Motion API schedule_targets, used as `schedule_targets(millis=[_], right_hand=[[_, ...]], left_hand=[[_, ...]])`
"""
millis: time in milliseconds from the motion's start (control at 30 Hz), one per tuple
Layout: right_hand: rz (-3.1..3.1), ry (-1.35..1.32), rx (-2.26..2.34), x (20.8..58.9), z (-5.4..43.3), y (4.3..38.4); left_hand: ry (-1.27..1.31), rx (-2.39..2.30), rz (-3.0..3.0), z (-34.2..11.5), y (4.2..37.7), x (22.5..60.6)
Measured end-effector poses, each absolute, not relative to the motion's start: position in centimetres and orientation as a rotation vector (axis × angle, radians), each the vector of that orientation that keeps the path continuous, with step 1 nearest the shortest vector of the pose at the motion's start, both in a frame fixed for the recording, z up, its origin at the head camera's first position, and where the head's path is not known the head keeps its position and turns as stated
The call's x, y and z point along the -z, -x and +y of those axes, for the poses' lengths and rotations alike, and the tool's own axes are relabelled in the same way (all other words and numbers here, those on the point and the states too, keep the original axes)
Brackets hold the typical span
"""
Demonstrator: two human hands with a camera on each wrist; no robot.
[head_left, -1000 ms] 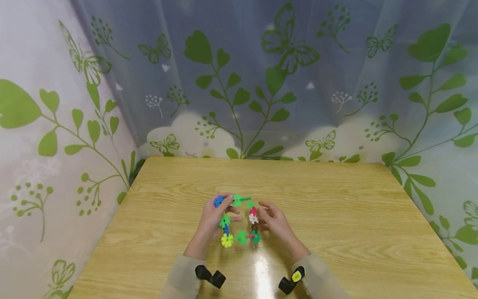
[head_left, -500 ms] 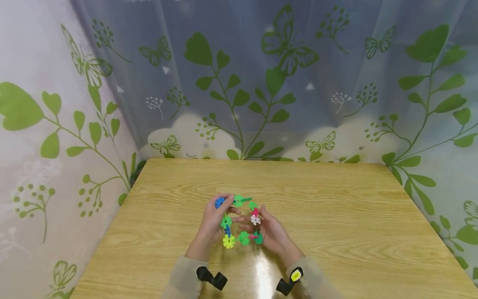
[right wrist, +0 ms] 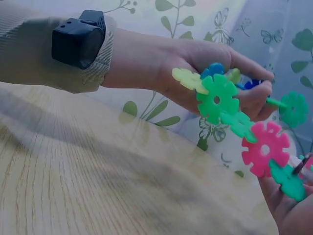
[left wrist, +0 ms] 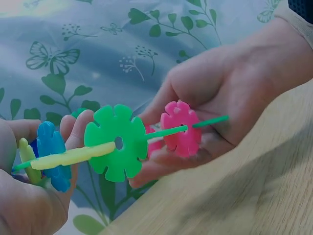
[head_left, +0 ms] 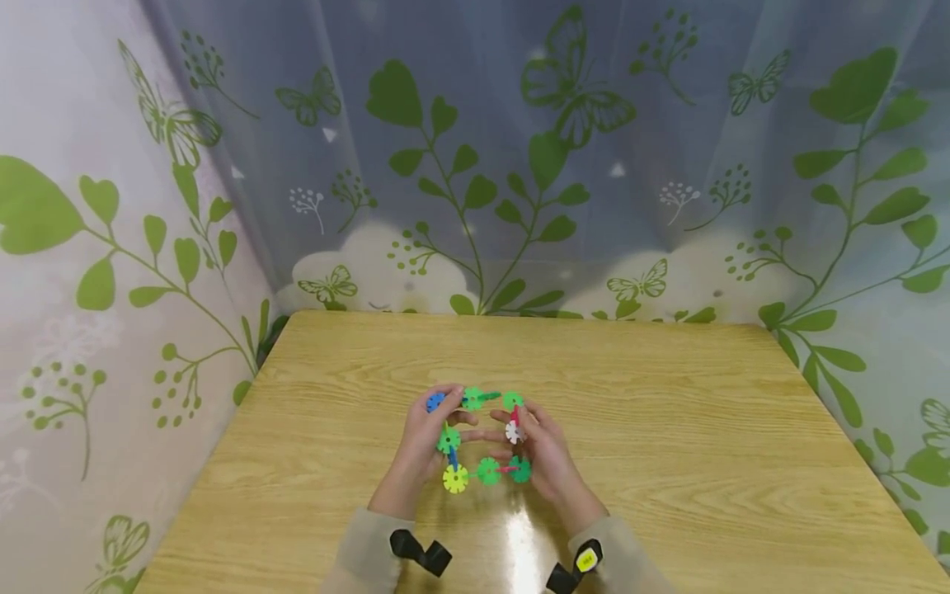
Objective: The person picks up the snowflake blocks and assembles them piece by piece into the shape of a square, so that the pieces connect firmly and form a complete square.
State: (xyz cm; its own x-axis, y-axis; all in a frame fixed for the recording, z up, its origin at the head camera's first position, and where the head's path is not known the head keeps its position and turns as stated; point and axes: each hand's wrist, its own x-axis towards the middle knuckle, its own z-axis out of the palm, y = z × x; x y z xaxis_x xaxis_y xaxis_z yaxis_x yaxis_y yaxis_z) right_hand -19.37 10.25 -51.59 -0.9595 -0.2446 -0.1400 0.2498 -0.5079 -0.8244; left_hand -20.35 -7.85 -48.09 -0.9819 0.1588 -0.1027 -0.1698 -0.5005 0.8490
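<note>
Slotted plastic snowflake discs are joined edge to edge into a four-sided chain [head_left: 456, 478], held above the table. My left hand [head_left: 416, 437] pinches the chain's far left corner between thumb and fingers, by a blue disc [head_left: 435, 402]. My right hand [head_left: 549, 454] grips the right side, thumb by a red disc [head_left: 515, 415] and a white disc [head_left: 514, 432], fingers behind. At the far side, a dark green disc [head_left: 491, 396] ends close to a bright green disc [head_left: 512, 401]. In the left wrist view, a green disc [left wrist: 116, 143] and a pink disc [left wrist: 181, 129] span between both hands.
A wood-grain table [head_left: 631, 371] lies below the hands. Behind it hangs a blue-grey curtain [head_left: 475, 148] printed with leaves and butterflies, and patterned cloth covers both sides. Each sleeve cuff bears a black strapped device [head_left: 420, 553].
My right hand has shifted its hold on the right side, its thumb now over the red and white discs. That side has moved slightly right and the bright green disc turned flatter. The left hand keeps its grip.
</note>
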Motion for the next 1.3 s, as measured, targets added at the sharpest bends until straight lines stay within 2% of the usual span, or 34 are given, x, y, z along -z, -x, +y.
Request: schedule_targets(millis=[433,1300], right_hand=[[1.579,0.036,2.602,49.6,9.7,18.0],[1.615,0.209,2.627,50.1,9.7,17.6]], left_hand=[[0.023,-2.571,1.458,-7.9,20.3,48.2],[0.039,-2.514,1.581,-7.5,20.1,48.7]])
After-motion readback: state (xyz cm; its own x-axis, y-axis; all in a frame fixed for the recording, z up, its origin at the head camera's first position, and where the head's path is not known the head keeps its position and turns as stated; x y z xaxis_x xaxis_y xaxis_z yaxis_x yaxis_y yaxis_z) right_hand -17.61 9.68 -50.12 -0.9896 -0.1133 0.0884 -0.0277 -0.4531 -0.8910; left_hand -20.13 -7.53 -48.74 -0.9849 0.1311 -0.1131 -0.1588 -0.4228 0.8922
